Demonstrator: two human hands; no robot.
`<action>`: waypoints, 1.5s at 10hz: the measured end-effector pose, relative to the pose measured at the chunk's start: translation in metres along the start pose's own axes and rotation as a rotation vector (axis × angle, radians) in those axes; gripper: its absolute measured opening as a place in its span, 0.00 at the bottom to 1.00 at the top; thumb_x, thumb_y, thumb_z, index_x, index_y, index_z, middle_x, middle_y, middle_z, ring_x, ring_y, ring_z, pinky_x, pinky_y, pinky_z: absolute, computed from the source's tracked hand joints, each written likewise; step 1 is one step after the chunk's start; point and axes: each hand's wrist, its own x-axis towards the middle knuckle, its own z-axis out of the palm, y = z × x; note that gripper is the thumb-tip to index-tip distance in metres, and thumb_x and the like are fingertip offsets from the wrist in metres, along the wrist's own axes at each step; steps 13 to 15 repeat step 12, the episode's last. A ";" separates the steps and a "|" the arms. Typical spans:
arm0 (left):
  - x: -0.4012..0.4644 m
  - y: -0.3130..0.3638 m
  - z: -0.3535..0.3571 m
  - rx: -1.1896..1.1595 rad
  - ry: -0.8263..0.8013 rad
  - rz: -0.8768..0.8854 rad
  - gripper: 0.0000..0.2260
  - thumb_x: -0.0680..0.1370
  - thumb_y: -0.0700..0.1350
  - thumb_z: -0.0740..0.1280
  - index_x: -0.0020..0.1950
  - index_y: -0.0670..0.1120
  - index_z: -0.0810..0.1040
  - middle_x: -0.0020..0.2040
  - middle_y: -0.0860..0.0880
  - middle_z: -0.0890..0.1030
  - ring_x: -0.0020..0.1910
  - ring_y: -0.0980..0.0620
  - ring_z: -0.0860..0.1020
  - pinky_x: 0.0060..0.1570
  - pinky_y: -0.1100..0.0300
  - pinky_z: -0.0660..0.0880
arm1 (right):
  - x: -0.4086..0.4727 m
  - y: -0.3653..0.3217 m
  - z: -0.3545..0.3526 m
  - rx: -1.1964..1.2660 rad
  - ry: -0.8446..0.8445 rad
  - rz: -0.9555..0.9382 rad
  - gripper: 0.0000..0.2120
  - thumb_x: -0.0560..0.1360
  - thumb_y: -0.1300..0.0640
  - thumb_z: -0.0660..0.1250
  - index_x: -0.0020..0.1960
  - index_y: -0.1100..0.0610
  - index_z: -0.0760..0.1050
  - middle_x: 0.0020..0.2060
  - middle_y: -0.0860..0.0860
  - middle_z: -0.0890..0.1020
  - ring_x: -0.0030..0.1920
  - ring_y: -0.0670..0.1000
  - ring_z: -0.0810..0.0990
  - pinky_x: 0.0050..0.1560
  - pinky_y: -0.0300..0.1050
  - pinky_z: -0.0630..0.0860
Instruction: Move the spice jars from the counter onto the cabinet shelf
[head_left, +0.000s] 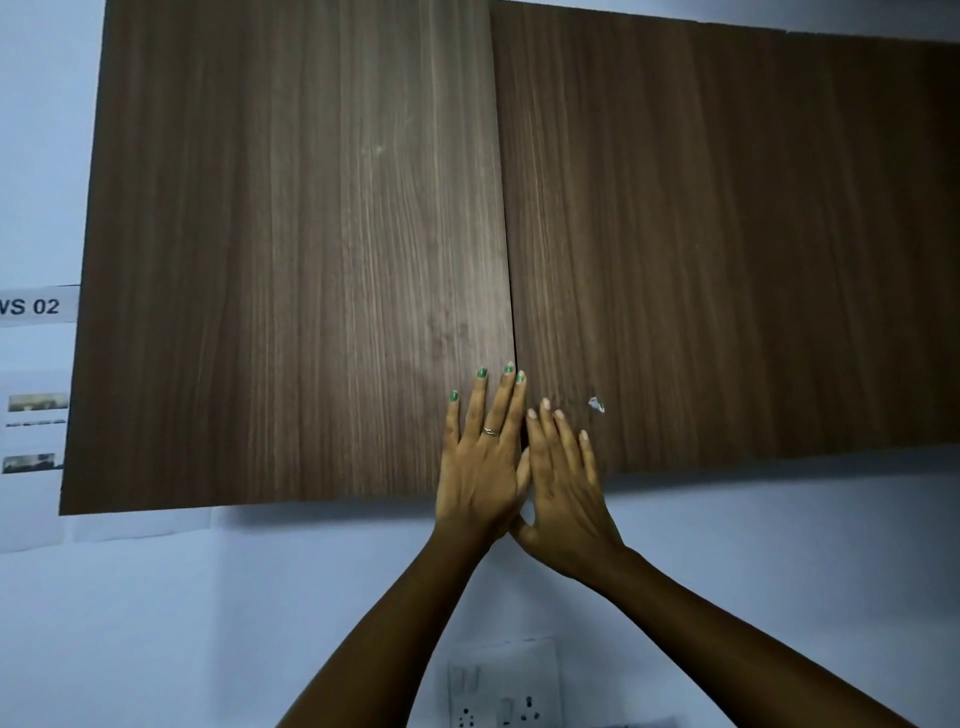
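- Head view is basically all dark walnut-look wooden wall cabinet (519, 234), two flat doors, both closed, with the thin seam between them running from 12 o'clock down toward the middle.
- Left hand (480, 457) lies flat on the left cabinet door (291, 260) near its bottom inner corner, fingers straight and a little fanned, green polish on the nails, a thin ring on one finger. The fingertips reach right up to the seam.
- Right hand (563, 478) is flat on the right cabinet door (727, 234) just across the seam, fingers straight and close together, nothing clamped in either hand. The two hands touch at the thumb side, forearms coming in from 6 and 5 o'clock.
- Small pale chipped spot (596, 404) on the right door, just at 2 o'clock of the right hand.
- Spice jars: can't see any, and the shelf is hidden behind the closed doors, so I can't tell where they are.
- White wall socket plate (506, 686) at 6 o'clock on the pale bluish wall (156, 623).
- White paper label reading "WS 02" (36, 306) at 9 o'clock, with some blurry printed sheets (34, 431) below it.
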 end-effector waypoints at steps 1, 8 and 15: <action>0.002 -0.007 0.016 0.028 -0.051 0.017 0.28 0.80 0.56 0.41 0.77 0.46 0.41 0.78 0.48 0.41 0.77 0.44 0.41 0.73 0.44 0.37 | 0.004 0.000 0.011 0.004 -0.021 0.034 0.45 0.71 0.42 0.62 0.75 0.61 0.41 0.76 0.58 0.44 0.76 0.57 0.41 0.76 0.54 0.40; 0.007 -0.009 0.033 0.045 -0.208 0.027 0.29 0.81 0.55 0.44 0.76 0.45 0.36 0.78 0.48 0.37 0.76 0.46 0.36 0.75 0.47 0.37 | 0.010 0.013 0.014 -0.088 -0.190 -0.006 0.51 0.67 0.52 0.66 0.74 0.59 0.32 0.75 0.56 0.34 0.74 0.54 0.31 0.74 0.51 0.33; 0.005 -0.006 -0.023 -0.030 -0.254 0.161 0.18 0.80 0.47 0.54 0.68 0.46 0.71 0.70 0.45 0.72 0.71 0.45 0.64 0.72 0.49 0.56 | 0.035 0.010 -0.076 -0.297 -0.292 -0.221 0.15 0.76 0.59 0.58 0.62 0.52 0.71 0.54 0.55 0.81 0.51 0.58 0.80 0.41 0.47 0.70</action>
